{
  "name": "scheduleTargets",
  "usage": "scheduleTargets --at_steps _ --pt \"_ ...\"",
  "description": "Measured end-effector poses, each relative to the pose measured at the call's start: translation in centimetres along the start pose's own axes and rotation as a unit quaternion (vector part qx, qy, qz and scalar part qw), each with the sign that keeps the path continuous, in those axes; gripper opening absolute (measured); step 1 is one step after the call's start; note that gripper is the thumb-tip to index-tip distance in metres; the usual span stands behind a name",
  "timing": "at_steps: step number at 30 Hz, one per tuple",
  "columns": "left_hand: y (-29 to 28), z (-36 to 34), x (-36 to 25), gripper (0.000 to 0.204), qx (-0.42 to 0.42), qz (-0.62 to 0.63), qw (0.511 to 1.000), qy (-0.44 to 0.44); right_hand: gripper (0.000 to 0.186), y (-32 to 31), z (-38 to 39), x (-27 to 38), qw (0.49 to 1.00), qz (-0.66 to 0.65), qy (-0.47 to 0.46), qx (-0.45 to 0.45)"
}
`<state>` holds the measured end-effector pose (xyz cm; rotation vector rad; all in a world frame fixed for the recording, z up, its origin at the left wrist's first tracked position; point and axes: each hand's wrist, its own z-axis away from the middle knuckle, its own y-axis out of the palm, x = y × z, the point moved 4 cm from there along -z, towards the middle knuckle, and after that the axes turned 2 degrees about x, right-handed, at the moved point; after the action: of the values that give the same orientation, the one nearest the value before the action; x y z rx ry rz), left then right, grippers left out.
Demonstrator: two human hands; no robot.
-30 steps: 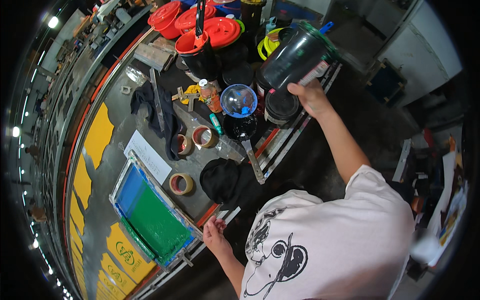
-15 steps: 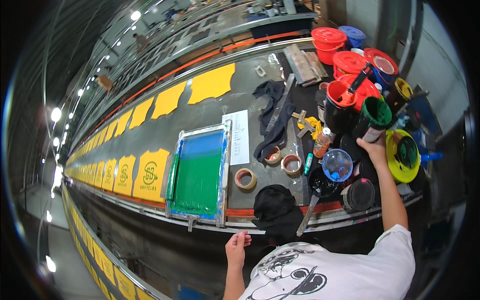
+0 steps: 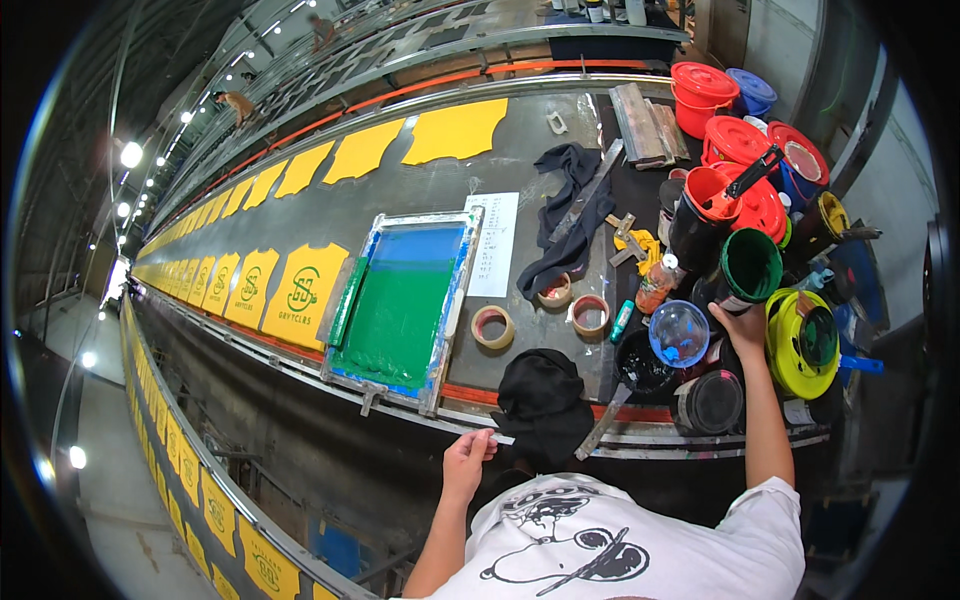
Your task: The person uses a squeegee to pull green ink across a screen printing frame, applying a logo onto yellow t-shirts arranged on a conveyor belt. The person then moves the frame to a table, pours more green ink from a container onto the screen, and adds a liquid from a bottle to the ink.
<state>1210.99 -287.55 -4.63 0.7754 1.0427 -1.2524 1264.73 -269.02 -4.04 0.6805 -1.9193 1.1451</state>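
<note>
My right hand (image 3: 740, 325) is wrapped round the lower side of a tilted, dark ink tub (image 3: 752, 265) whose inside is coated green. My left hand (image 3: 468, 462) is at the table's front edge, thumb and fingers pinched together. A small pale strip shows at its fingertips; I cannot tell whether it is held or part of the rail. Beside that hand lies a bundled black cloth (image 3: 545, 405). Farther left, a screen-printing frame (image 3: 400, 310) with green ink spread over its mesh rests on the table, a green-smeared squeegee (image 3: 346, 305) along its left side.
Yellow shirt pieces (image 3: 305, 290) lie in two rows, the near row printed. Right of the frame are a paper sheet (image 3: 492, 245), tape rolls (image 3: 492, 327), a dark cloth (image 3: 570, 215) and a clear bowl (image 3: 680, 335). Red lidded buckets (image 3: 703, 98) and a lime-yellow tub (image 3: 802, 365) crowd the right end.
The view has shifted, and I stand a little differently over the table. My left hand's fingers have closed into a pinch. The right hand keeps its hold on the green-lined tub, which looks more tilted.
</note>
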Motion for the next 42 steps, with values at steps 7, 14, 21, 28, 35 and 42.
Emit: scheduleTargets --at_steps 7,14,21,28,35,42 --pt "-0.6 -0.1 0.3 0.033 0.017 -0.004 1.0 -0.004 0.07 0.7 0.1 1.2 0.997 0.051 -0.049 -0.024" --pt "-1.5 -0.5 1.2 0.032 0.016 0.015 1.0 -0.006 0.089 0.3 -0.3 0.6 0.995 -0.061 -0.079 -0.015" --pt "-2.3 -0.3 3.2 0.033 -0.003 0.027 0.999 -0.035 0.101 -0.6 -0.2 3.8 0.993 0.008 -0.091 -0.076" --pt "-2.9 -0.4 2.8 0.034 -0.002 0.023 0.999 -0.031 0.086 -4.0 0.3 6.4 0.99 -0.001 -0.081 -0.119" --pt "-3.9 0.3 3.9 0.034 -0.019 0.023 0.999 -0.044 0.05 -8.5 2.2 6.8 0.983 0.012 -0.072 -0.167" --pt "-2.7 -0.2 3.9 0.035 0.001 0.029 0.998 -0.048 0.074 -6.7 9.8 6.0 0.98 0.013 0.0 -0.198"
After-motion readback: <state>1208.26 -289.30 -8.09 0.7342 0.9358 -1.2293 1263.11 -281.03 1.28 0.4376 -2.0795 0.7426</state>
